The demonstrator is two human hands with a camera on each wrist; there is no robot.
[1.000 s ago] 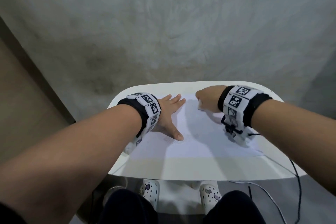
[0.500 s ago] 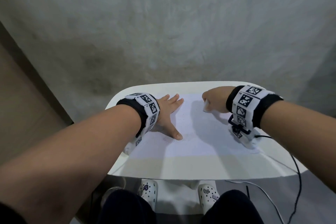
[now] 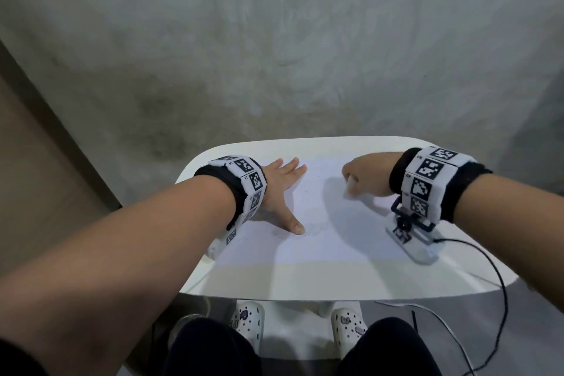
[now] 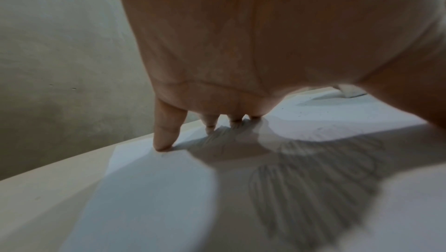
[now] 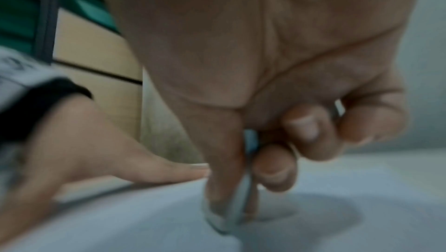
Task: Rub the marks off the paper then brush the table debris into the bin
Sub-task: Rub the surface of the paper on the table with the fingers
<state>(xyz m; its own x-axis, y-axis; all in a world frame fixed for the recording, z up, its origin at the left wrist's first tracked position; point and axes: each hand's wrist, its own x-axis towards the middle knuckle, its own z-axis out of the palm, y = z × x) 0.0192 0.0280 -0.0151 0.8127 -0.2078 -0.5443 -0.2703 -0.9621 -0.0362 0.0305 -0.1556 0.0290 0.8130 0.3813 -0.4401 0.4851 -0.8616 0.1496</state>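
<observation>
While left hand (image 3: 282, 189) pins paper (image 3: 320, 223), eraser (image 5: 231, 212) in right hand (image 3: 366, 174)

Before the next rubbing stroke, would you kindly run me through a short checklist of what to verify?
1. Paper pinned: ok, left hand lies flat on it, fingers spread.
2. Eraser gripped: ok, right hand pinches it, its tip on the sheet.
3. Pencil marks remaining: not ok, hatching is still visible under and beside the left hand.
4. Eraser placed on marks: cannot tell, the right wrist view is blurred.
5. Debris: ok, specks lie on the paper, none brushed yet.
6. Bin within reach: cannot tell, no view shows it.
</observation>
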